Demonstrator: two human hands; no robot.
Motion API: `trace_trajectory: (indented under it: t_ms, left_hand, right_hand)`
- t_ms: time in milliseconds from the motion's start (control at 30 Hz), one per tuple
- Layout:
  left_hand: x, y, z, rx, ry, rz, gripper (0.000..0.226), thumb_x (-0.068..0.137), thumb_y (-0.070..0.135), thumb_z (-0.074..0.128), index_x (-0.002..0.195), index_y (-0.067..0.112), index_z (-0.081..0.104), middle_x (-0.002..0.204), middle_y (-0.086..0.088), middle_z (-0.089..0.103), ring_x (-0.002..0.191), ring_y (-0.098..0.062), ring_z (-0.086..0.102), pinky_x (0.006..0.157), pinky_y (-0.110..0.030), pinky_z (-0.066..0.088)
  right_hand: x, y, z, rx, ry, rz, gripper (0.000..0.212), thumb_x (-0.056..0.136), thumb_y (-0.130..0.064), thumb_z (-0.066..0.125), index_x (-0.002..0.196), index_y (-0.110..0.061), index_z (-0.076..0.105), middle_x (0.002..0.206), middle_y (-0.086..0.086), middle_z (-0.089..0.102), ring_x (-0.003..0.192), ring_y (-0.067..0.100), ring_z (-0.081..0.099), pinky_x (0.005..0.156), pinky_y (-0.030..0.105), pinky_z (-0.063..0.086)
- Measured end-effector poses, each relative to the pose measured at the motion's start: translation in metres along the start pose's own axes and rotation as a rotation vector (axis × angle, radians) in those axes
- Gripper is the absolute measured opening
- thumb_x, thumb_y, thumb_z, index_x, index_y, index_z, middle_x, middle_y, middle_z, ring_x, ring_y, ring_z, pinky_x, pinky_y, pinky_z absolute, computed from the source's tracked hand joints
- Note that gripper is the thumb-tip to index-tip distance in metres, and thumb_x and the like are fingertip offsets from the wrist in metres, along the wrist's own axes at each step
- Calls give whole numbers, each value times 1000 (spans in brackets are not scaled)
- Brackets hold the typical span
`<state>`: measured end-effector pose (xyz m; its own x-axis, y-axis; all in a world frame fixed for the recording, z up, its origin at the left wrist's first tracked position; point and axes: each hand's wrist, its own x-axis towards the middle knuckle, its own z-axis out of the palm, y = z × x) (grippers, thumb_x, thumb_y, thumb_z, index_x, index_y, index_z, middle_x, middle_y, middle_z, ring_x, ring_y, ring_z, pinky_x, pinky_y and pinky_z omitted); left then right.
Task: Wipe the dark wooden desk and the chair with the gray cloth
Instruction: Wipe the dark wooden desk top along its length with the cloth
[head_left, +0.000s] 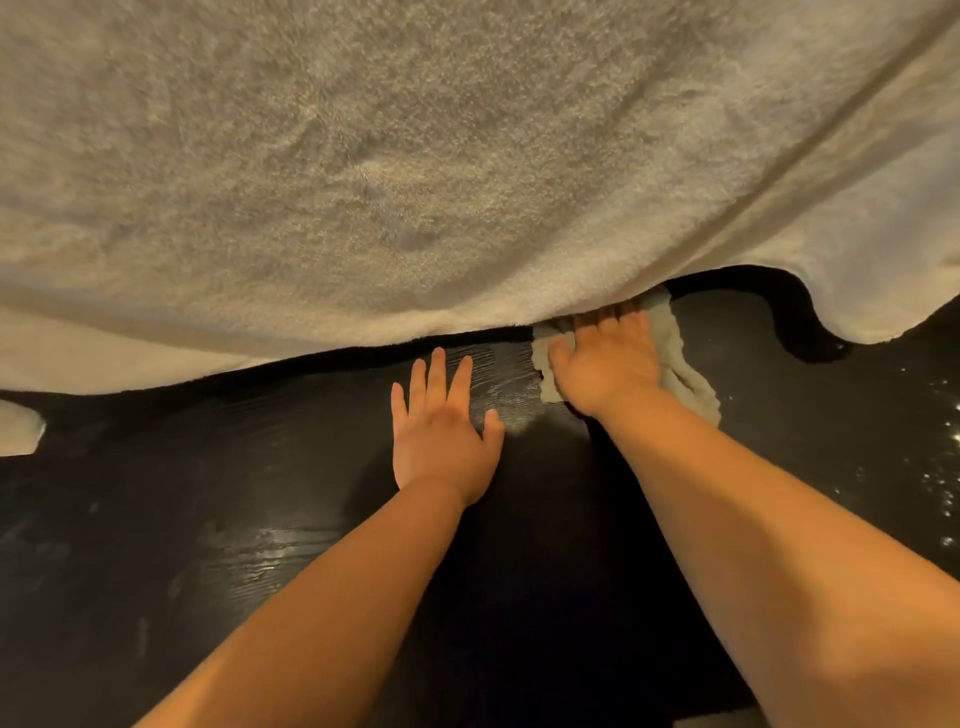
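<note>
The dark wooden desk (208, 519) fills the lower half of the view, its grain glinting in places. My right hand (608, 358) presses flat on the gray cloth (685, 374) at the desk's far side, with its fingertips slipped under the hanging edge of a blanket. The cloth is crumpled and sticks out to the left and right of the hand. My left hand (441, 431) lies flat on the bare desk just left of the cloth, fingers spread, holding nothing. No chair is in view.
A large cream fluffy blanket (415, 156) hangs over the far side and covers the upper half of the view. Bright specks glitter on the desk at the right (940, 467). A pale patch (18, 431) shows at the left edge.
</note>
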<state>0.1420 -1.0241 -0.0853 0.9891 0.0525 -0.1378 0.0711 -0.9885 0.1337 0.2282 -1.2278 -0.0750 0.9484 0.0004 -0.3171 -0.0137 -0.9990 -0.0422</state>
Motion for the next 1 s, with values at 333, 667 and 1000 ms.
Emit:
trace_trajectory:
  t_ms: [333, 667, 1000]
  left_hand:
    - [-3, -1, -2, 4, -14, 2, 75, 100, 59, 29, 167, 31, 13, 177, 1, -2, 162, -22, -6, 131, -50, 1]
    - [-2, -1, -5, -37, -3, 15, 75, 98, 55, 36, 167, 29, 21, 176, -3, 6, 162, -25, -1, 131, -53, 4]
    - [0, -1, 0, -18, 44, 19, 74, 98, 55, 40, 165, 27, 27, 175, -6, 15, 161, -28, 8, 130, -54, 8]
  right_hand:
    - [-50, 12, 12, 56, -17, -292, 76, 99, -57, 6, 168, -27, 5, 176, 1, -7, 161, 22, -16, 130, 42, -10]
    - [-87, 14, 30, 159, 66, -132, 80, 98, -58, 6, 168, -22, 19, 176, 5, -7, 161, 30, -15, 130, 47, -7]
    - [-68, 106, 18, 143, 72, 92, 82, 98, -63, 13, 168, -19, 8, 175, 8, -9, 161, 29, -11, 131, 48, -1]
